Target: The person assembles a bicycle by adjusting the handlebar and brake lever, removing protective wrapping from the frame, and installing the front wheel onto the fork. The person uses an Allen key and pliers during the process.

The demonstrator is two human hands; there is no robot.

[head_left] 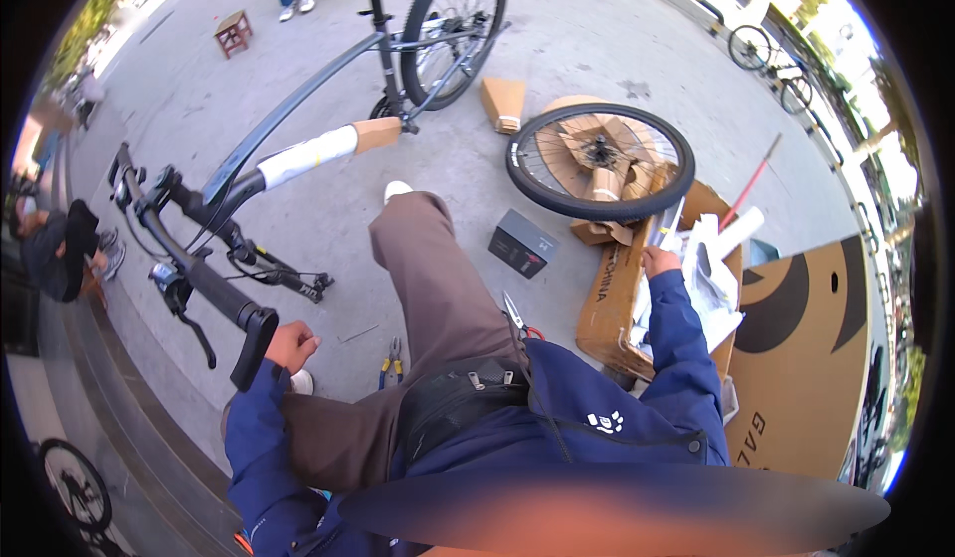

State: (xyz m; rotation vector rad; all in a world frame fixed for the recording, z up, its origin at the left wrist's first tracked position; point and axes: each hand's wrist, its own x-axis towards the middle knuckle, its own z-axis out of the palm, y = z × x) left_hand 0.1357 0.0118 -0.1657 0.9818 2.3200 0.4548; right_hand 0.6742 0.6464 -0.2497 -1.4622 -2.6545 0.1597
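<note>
My left hand grips the end of the black handlebar of a grey bicycle frame that stands on the concrete in front of me. My right hand reaches into an open cardboard box at my right, among white paper packing; what the fingers hold is hidden. Both arms wear blue sleeves. My leg in brown trousers stretches forward between the bicycle and the box.
A loose bicycle wheel lies on cardboard ahead of the box. A small black box, pliers and cutters with red handles lie on the ground. A big flat cardboard sheet lies at right. People sit at far left and top; a wooden stool stands beyond.
</note>
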